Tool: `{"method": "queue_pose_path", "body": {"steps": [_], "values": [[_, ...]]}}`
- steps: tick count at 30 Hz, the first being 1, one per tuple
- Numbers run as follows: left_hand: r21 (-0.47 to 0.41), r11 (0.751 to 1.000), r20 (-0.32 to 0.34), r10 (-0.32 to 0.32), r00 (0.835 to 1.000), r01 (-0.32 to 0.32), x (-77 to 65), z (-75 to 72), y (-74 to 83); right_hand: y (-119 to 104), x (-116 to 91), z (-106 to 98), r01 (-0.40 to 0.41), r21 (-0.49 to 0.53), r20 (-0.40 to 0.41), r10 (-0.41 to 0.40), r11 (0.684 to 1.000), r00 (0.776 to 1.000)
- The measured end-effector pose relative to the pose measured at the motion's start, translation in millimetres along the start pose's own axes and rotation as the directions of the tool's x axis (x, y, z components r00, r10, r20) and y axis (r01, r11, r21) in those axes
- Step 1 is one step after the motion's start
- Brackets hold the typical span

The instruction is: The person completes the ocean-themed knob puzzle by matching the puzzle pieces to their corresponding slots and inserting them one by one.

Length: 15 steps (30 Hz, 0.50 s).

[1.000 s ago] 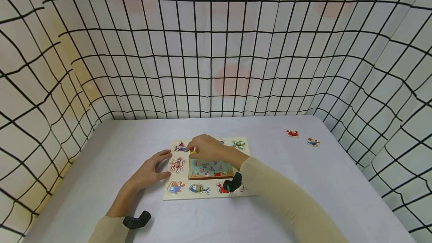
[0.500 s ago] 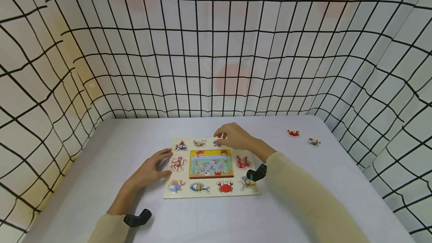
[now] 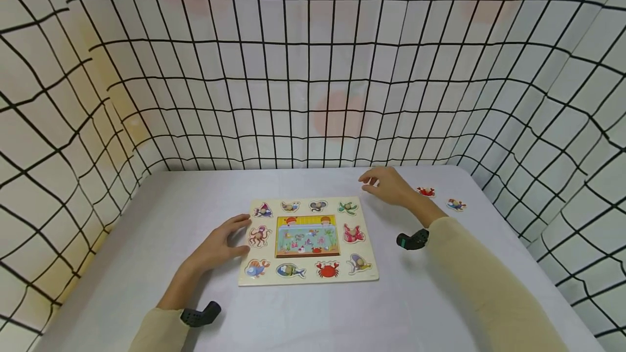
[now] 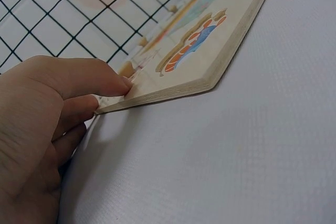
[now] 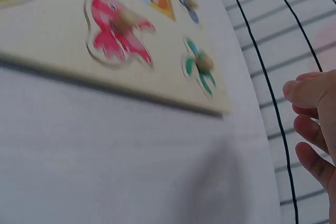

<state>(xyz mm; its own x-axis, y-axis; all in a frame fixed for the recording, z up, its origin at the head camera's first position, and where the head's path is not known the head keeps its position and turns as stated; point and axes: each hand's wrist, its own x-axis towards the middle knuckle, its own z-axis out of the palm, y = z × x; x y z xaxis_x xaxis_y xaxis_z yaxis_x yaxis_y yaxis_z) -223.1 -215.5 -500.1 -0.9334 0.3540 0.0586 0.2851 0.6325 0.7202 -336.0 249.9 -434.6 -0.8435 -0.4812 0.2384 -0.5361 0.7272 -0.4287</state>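
Observation:
A wooden peg puzzle board (image 3: 313, 280) lies flat on the table, with sea creatures around a central aquarium picture. My left hand (image 3: 217, 247) rests at its left edge. In the left wrist view the thumb (image 4: 118, 83) touches the board's rim, beside a knobless blue-and-orange creature picture (image 4: 197, 43). Past the board's far right corner, my right hand (image 3: 388, 186) is in the air, fingers loosely bent and holding nothing. A pink fish piece (image 5: 118, 30) and a green turtle piece (image 5: 199, 69), both with knobs, sit in the board in the right wrist view.
Two loose pieces lie at the far right of the table: a red crab (image 3: 426, 192), close behind my right wrist, and a blue-and-orange creature (image 3: 456, 205). Black netting (image 3: 308, 80) over white cloth surrounds the table's back and sides.
My right hand has moved right from over the board's upper left, across its top edge, to beyond the far right corner. The left hand stays at the left edge.

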Motion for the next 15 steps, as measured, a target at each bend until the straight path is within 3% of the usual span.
{"method": "queue_pose_path", "body": {"steps": [6,15], "values": [[-0.005,1.0,-0.001,0.008,1.0,-0.008,-0.1,0.1,0.0,31.0,-13.8,-13.7,-0.067,-0.01,-0.039,0.066,0.998,0.997],[-0.014,1.0,-0.006,0.004,1.0,-0.005,-0.3,0.1,-2.1,57.0,-27.9,-25.5,-0.135,0.001,-0.088,0.135,0.991,0.987]]}}
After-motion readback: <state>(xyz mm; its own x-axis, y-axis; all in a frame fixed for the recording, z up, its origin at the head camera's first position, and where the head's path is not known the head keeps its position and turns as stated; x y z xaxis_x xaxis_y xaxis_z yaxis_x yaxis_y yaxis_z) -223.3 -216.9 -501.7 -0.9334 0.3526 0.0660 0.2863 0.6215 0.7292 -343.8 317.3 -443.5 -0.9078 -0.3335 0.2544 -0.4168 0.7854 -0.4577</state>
